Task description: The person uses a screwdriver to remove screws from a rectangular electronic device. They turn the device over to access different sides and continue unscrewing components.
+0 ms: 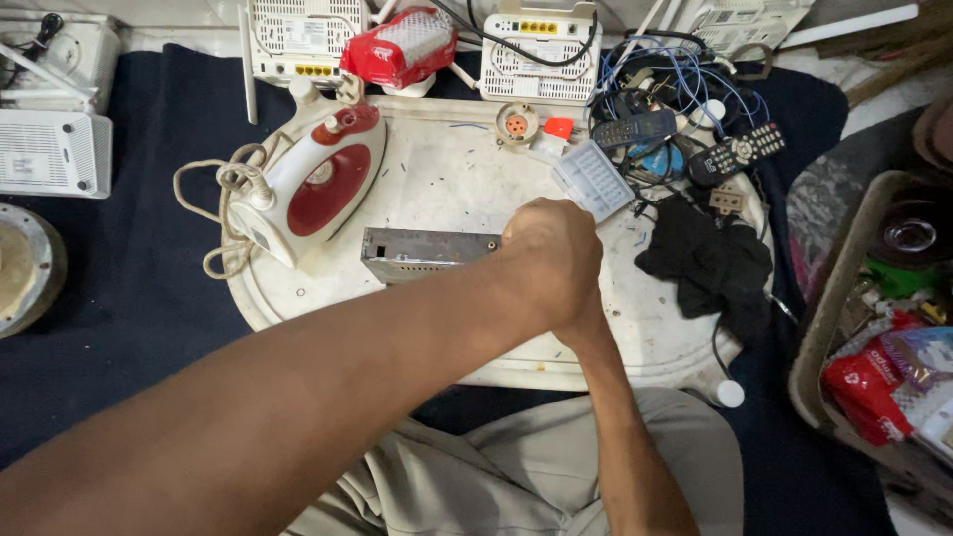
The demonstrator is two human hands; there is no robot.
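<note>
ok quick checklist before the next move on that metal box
1. Left hand on the metal box: ok, it covers the right end.
2. Right hand visible: not ok, hidden under the left; only the forearm shows.
3. Box flat on the white tray: ok.
4. Iron apart from the box: ok, a small gap.
5. Black cloth off the box: ok.
6. Tool in hand: cannot tell.

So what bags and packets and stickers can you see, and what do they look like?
Red packet: top middle, lying on the white router boxes; puffy, red with a white patch.
Red bag: right edge, in the tan tray; crinkly, red and white.
Label: white sticker on the top-left router.
No screens show. Both hands meet over the grey metal box.
</note>
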